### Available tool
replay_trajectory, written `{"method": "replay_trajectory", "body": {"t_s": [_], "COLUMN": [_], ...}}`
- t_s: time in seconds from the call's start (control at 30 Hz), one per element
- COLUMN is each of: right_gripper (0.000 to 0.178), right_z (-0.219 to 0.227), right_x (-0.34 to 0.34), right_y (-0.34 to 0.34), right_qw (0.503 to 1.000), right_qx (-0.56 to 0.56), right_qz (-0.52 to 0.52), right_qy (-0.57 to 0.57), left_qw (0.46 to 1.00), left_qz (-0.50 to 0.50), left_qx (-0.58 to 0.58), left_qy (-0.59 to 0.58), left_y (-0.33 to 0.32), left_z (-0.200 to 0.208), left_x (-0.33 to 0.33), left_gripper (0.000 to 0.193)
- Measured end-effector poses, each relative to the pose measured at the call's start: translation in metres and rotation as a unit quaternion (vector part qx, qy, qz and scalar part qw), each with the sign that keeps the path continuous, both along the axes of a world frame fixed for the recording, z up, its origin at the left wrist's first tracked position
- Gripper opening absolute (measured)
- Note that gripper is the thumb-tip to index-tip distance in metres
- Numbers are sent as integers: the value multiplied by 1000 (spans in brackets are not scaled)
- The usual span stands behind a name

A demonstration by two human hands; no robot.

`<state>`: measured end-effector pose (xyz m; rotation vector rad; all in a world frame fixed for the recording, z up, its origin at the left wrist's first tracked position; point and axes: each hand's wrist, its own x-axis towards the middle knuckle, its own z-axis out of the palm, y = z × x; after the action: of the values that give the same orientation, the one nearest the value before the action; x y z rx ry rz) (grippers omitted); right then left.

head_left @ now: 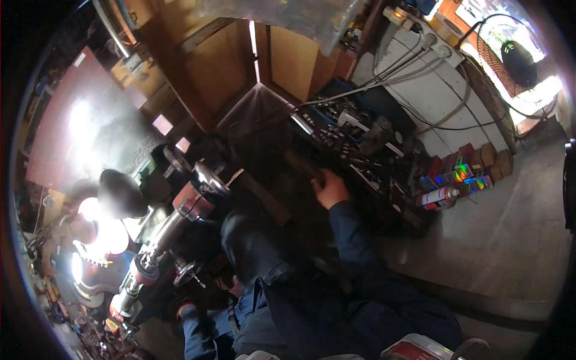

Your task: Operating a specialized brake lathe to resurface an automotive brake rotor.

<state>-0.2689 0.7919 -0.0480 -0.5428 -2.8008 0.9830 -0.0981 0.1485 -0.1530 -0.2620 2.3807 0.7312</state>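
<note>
My right hand (332,190) is out ahead of me, in front of the dark tool bench, its fingers closed around a brown, stick-like piece (303,164). Shadow hides the far end of that piece, and its exact kind does not show. Low on the left, my left hand (185,308) reaches in beside the lathe (159,240); only a sliver shows past the cuff, and its fingers are hidden. Closest above it is a small metal handwheel (188,273). A larger handwheel (210,179) sits at the lathe's near-centre end.
Dark metal tools and parts (366,138) crowd the bench at right, with a spray can (438,198) and small boxes (462,171) beside it. Cables cross a white panel (420,78) near a fan (519,63). A lamp (120,195) glares at left. Wooden doors (219,60) stand ahead.
</note>
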Motion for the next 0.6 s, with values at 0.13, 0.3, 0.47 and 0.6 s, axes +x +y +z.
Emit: {"method": "replay_trajectory", "body": {"t_s": [0.13, 0.3, 0.47, 0.6], "right_gripper": [62, 68, 59, 32], "right_z": [24, 50, 17, 2], "right_x": [14, 38, 63, 61], "right_y": [78, 100, 135, 199], "right_qw": [979, 965, 965, 912], "right_qx": [51, 54, 109, 146], "right_qz": [-146, -134, -98, -375], "right_qy": [-135, -217, -218, 77], "left_qw": [997, 990, 981, 978], "left_qz": [-46, -86, -109, -106], "left_qx": [51, 99, 142, 159], "left_qy": [-26, -52, -72, -81], "left_y": [42, 77, 102, 84], "left_z": [-21, -33, -34, -53], "left_x": [-13, -22, -26, -17], "left_gripper": [57, 56, 55, 54]}}
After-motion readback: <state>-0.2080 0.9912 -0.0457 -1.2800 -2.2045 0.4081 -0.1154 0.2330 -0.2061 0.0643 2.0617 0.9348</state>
